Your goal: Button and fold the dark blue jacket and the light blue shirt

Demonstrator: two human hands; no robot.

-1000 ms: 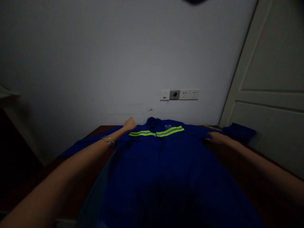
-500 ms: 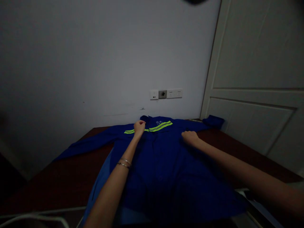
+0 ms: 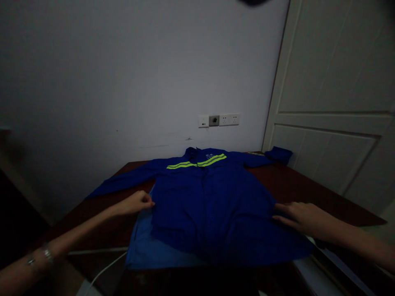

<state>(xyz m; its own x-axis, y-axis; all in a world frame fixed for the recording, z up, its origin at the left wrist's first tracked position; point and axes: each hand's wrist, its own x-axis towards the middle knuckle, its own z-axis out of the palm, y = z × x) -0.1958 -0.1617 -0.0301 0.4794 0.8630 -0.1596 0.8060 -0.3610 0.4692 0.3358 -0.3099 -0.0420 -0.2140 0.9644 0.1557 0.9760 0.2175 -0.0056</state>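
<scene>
A dark blue work jacket (image 3: 182, 189) with a yellow-green reflective stripe across its chest lies spread out, collar toward the wall. Beneath it, a lighter blue cloth (image 3: 166, 250) shows along the left and front. My left hand (image 3: 138, 202) pinches the jacket's left side edge between thumb and fingers. At the right side edge, my right hand (image 3: 299, 213) reaches onto the fabric, thumb and fingers stretched out and apart. Both sleeves extend outward, the right one bunched at its end.
The dark red table (image 3: 321, 193) meets a pale wall (image 3: 154, 74) that carries sockets (image 3: 229, 119). A white panelled door (image 3: 327, 152) stands at the right. A white cable (image 3: 106, 269) hangs at the front left. Flat, pale-edged items (image 3: 333, 267) lie at the front right.
My left hand has moved from near the collar down to the jacket's left edge. My right hand has shifted right and nearer, its fingers now extended. The jacket's front lies wider and flatter.
</scene>
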